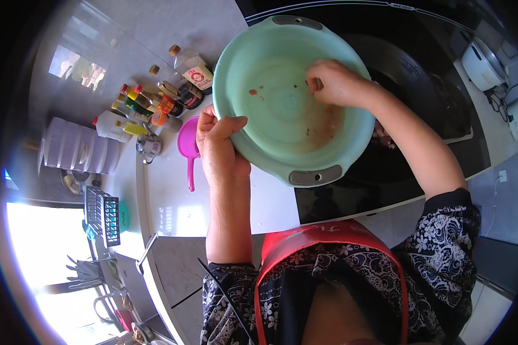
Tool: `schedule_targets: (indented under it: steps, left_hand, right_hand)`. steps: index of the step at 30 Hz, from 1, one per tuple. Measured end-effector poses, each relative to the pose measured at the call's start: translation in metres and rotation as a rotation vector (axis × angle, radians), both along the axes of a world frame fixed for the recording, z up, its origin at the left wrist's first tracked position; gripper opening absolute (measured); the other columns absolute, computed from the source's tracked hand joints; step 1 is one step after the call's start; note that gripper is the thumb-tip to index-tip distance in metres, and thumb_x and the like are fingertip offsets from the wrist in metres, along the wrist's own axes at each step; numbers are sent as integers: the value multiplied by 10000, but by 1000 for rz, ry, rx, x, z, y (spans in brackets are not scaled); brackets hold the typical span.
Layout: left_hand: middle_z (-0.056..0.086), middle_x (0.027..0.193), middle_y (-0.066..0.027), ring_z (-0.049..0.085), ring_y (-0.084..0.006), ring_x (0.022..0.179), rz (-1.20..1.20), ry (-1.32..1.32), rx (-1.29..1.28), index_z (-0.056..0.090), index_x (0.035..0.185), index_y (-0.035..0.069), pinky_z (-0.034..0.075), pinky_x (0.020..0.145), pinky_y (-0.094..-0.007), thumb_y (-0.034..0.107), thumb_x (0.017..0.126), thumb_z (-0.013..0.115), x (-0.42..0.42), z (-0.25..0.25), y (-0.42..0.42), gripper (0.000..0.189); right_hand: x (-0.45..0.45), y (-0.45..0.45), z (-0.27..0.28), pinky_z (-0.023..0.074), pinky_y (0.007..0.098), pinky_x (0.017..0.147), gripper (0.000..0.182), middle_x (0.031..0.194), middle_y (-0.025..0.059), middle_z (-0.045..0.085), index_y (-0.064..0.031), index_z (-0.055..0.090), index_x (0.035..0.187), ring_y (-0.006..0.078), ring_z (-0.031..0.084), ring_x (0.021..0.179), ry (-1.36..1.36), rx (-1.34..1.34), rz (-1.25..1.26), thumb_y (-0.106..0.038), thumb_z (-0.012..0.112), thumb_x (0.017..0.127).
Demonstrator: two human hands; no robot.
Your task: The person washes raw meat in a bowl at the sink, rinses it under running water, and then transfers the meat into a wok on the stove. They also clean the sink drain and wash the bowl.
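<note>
My left hand [222, 142] grips the rim of a light green plastic basin [285, 56] with grey handle inserts, thumb over the edge. The basin is tilted over a black cooktop. Inside it are small reddish-brown scraps [253, 92] and a brownish wet smear at the lower right. My right hand [328, 82] is inside the basin with its fingers curled; whether they pinch a scrap is hidden. Below the basin and my right forearm, chopped meat [384, 137] shows partly in a dark wok [397, 60].
A pink plastic ladle [191, 140] lies on the white counter left of the basin. Behind it stand sauce bottles [166, 103], a metal pot [148, 144] and a clear storage rack [80, 146]. A white electric pot [483, 64] stands at the far right. The cooktop [341, 202] has a straight front edge.
</note>
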State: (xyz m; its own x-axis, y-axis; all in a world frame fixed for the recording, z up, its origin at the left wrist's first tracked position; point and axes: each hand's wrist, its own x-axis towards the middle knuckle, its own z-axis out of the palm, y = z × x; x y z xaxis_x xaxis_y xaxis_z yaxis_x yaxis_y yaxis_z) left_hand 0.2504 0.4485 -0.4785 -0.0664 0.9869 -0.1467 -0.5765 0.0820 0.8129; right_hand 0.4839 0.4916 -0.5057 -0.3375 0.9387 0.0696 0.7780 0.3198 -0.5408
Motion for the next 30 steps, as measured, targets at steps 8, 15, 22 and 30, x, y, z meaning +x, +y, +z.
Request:
schedule_targets:
  steps: [8,15,22,30]
  left_hand:
    - [587,768,-80,565,-171,688,-55,-29,-41,492,791,32,480,681,-290,-133,626,509,12,5,-2,234]
    - [584,763,-74,562,-170,671,-109,-32,-60,494,782,39,477,669,-287,-130,626,504,28,10,-3,230]
    - [592,771,-81,567,-174,665,-115,-34,4,501,780,39,479,666,-291,-125,624,514,16,6,0,226]
    - [592,867,-114,581,-226,788,32,28,47,522,854,22,490,760,-340,-105,624,490,-29,-14,11,264]
  right_hand:
    - [-21,13,4,417,318,556,103,635,95,545,-17,500,677,208,534,602,79,30,9,27,585,639]
    - [-52,19,9,438,326,547,75,611,103,570,-13,568,696,209,554,573,107,64,110,-11,601,629]
    - [-36,7,42,403,315,510,67,562,90,524,-14,531,626,168,489,525,161,49,119,-20,596,612]
    - [80,-31,65,387,204,577,89,681,-27,486,-51,500,718,47,462,633,372,-152,7,27,543,718]
